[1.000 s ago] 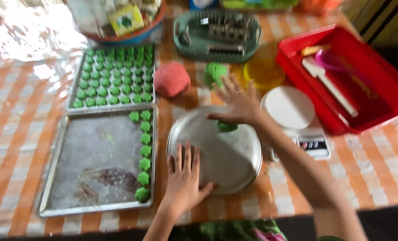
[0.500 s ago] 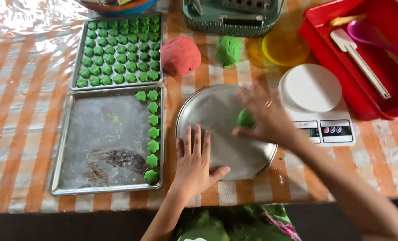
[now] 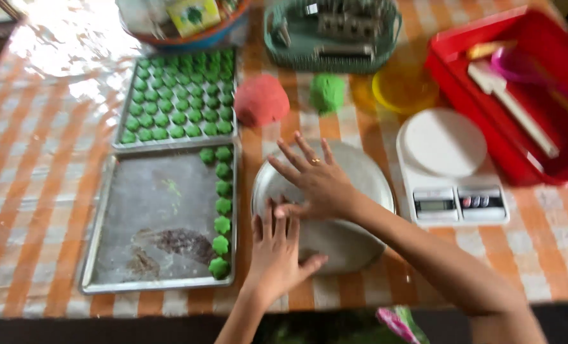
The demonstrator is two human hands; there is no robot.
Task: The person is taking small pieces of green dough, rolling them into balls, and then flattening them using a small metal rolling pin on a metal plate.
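Pressing: right hand (image 3: 319, 185) flat, fingers spread, on round metal plate (image 3: 360, 172)
Bracing: left hand (image 3: 277, 248) open-palmed on plate's near-left rim
Dough: not visible under either palm; cannot tell
Beside: baking tray (image 3: 144, 210), just left

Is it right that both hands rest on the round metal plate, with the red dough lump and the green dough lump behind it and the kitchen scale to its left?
Not quite. In the head view the kitchen scale sits right of the round metal plate, not left. The rest holds.
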